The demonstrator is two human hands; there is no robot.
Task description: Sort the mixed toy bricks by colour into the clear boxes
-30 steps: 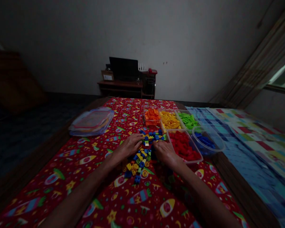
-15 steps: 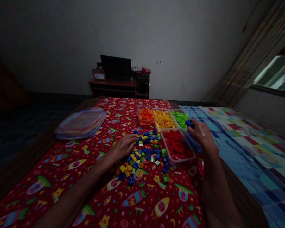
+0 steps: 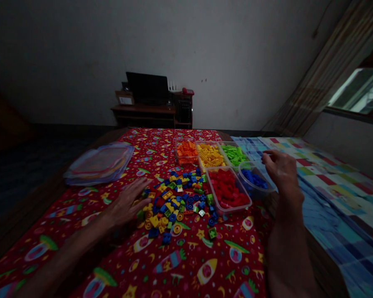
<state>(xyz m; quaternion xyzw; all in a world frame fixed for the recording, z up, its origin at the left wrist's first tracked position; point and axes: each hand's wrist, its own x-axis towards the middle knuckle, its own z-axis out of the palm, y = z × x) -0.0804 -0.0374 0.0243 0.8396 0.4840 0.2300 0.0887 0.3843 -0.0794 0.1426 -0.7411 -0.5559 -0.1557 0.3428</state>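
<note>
A mixed pile of small toy building blocks (image 3: 170, 200) in blue, yellow, green and red is spread over the red patterned cloth (image 3: 161, 281). At its left edge rests my left hand (image 3: 129, 203), open, with the fingers stretched and apart. My right hand (image 3: 281, 169) hovers just right of a clear tub of blue blocks (image 3: 254, 179); its fingers are loosely bent, and no block shows in them. Left of that tub stands a clear container of red blocks (image 3: 226, 188). Behind are containers of orange blocks (image 3: 187, 151), yellow blocks (image 3: 210, 156) and green blocks (image 3: 233, 155).
Stacked clear lids (image 3: 99, 163) lie at the left side of the table. A checked bed cover (image 3: 332, 190) spreads along the right. Against the far wall, a desk (image 3: 144, 110) carries a dark monitor (image 3: 147, 87) and a red telephone (image 3: 188, 91).
The blue block is gone from my right hand, which has moved right, uncovering the blue tub. My left hand has drawn back leftward from the pile, its fingers spreading. The view has shifted slightly.
</note>
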